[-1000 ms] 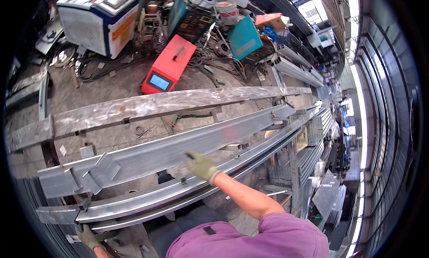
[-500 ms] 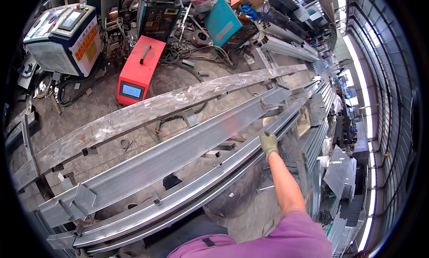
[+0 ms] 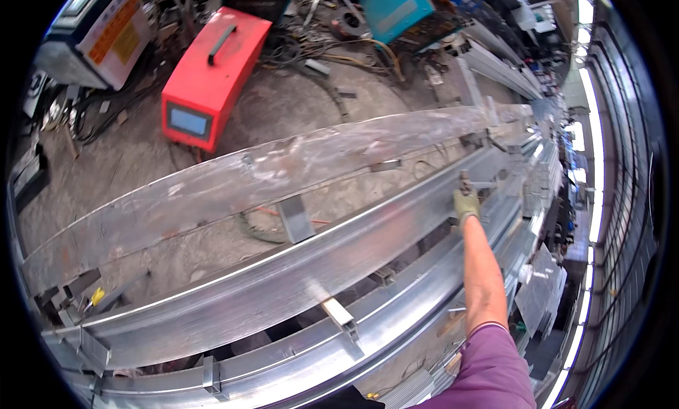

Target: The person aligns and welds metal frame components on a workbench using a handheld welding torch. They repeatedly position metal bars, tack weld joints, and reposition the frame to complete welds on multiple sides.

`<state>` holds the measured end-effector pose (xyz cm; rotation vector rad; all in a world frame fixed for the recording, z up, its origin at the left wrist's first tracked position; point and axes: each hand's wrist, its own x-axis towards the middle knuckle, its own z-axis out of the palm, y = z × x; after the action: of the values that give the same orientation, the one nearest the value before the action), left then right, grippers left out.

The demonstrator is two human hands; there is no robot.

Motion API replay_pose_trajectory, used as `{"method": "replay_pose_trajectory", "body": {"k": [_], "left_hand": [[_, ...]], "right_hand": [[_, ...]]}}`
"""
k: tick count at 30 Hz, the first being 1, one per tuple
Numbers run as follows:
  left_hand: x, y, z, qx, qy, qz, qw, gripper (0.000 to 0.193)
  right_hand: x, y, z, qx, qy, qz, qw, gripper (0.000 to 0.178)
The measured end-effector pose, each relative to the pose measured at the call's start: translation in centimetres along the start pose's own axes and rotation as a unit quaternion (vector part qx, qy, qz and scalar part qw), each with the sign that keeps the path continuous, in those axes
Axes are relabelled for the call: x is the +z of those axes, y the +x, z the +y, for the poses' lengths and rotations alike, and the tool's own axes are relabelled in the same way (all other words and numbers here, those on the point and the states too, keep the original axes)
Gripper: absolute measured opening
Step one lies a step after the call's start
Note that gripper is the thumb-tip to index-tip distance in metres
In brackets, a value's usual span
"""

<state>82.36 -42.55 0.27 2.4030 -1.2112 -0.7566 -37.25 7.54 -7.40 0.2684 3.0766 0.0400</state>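
My right hand (image 3: 466,205), in a yellowish-green work glove, reaches to the far right end of a long silvery metal beam (image 3: 262,281). Its fingers look closed at the lower end of a small brownish metal piece (image 3: 464,180) that stands up at the beam's edge. The exact grip is blurred. On the near side runs a second long metal rail (image 3: 417,289), parallel to the beam. A short square-tube piece (image 3: 339,315) bridges the gap between the two. Another short tube piece (image 3: 212,375) sits on the rail further left. My left hand is out of view.
Beyond the beam lies a long, stained flat metal bar (image 3: 205,186). A red machine (image 3: 216,76) with a handle and screen stands behind it, near a white-and-blue cabinet (image 3: 106,44) and a teal box (image 3: 396,9). Cables (image 3: 283,69) trail over the floor. Sheet metal (image 3: 541,285) is stacked right.
My right hand has left the nearer rail and reached forward to the small brownish piece on the wide beam. The whole view has shifted closer to the beams, bringing the short tube pieces nearer.
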Motion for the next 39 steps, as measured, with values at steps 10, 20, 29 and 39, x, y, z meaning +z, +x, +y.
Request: {"method": "replay_pose_trajectory", "body": {"k": [10, 20, 29, 39], "left_hand": [[-6.5, 3.0, -7.0, -0.068, -0.057, 0.034, 0.995, 0.049], [-2.8, 3.5, -12.6, 0.034, -0.064, 0.080, 0.994, 0.038], [0.4, -1.7, -2.9, 0.039, 0.007, 0.059, 0.997, 0.039], [0.6, -5.0, -4.6, 0.100, -0.014, 0.156, 0.983, 0.043]], "right_hand": [[2.8, -1.9, 0.9, -0.012, 0.190, -0.174, 0.966, 0.018], [-4.3, -25.1, -11.6, -0.235, -0.004, -0.208, 0.950, 0.047], [-2.0, -23.6, -10.6, -0.500, -0.034, -0.099, 0.860, 0.023], [-2.8, -25.9, -14.8, -0.533, -0.078, -0.105, 0.836, 0.041]]}}
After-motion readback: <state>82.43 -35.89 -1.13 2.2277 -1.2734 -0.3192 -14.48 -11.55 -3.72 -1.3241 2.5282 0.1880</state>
